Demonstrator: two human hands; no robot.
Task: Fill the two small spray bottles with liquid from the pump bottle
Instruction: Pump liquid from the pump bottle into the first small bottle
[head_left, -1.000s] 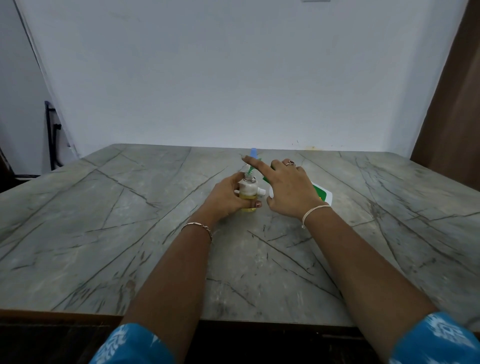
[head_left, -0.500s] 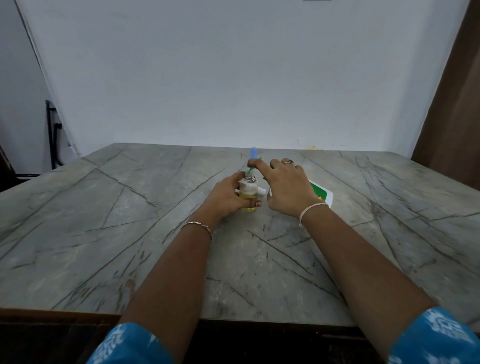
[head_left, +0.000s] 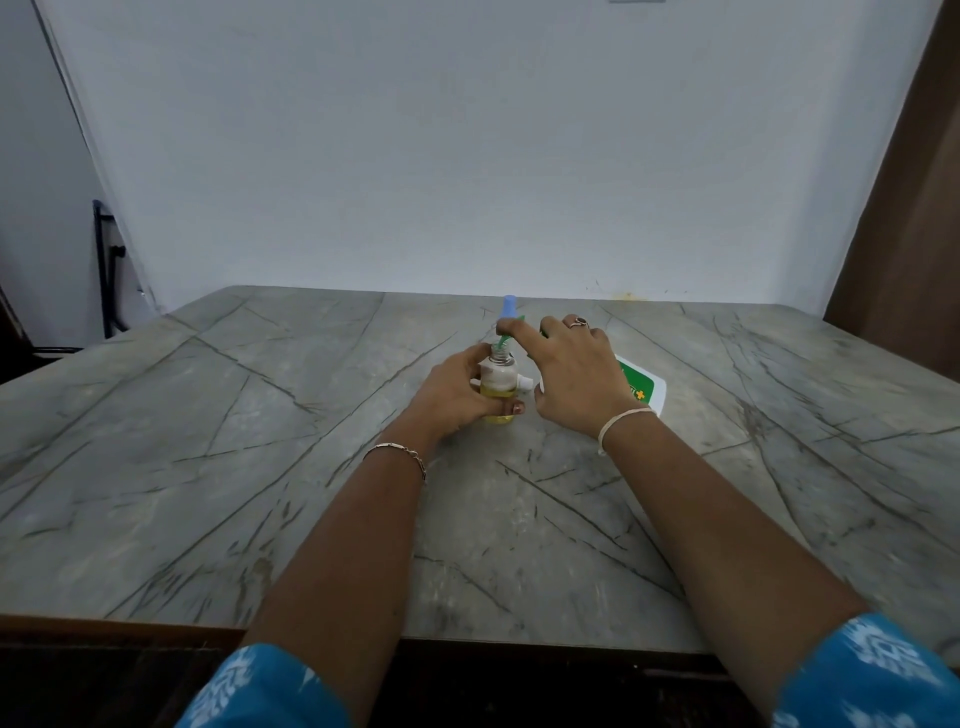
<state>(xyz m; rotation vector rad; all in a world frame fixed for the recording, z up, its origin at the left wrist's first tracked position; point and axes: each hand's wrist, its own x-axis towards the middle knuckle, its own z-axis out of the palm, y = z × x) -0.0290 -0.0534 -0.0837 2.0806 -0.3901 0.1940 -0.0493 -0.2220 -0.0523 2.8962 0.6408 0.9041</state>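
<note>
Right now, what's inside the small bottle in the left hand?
Yellow liquid shows low in the small spray bottle; a green spout points into its open neck. The left hand wraps it, hiding the exact level.

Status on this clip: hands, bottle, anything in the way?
Left hand grips small bottle, yellow liquid inside. Right hand forefinger on green spout of pump bottle, over the small bottle's open neck. Nothing in the way.
</note>
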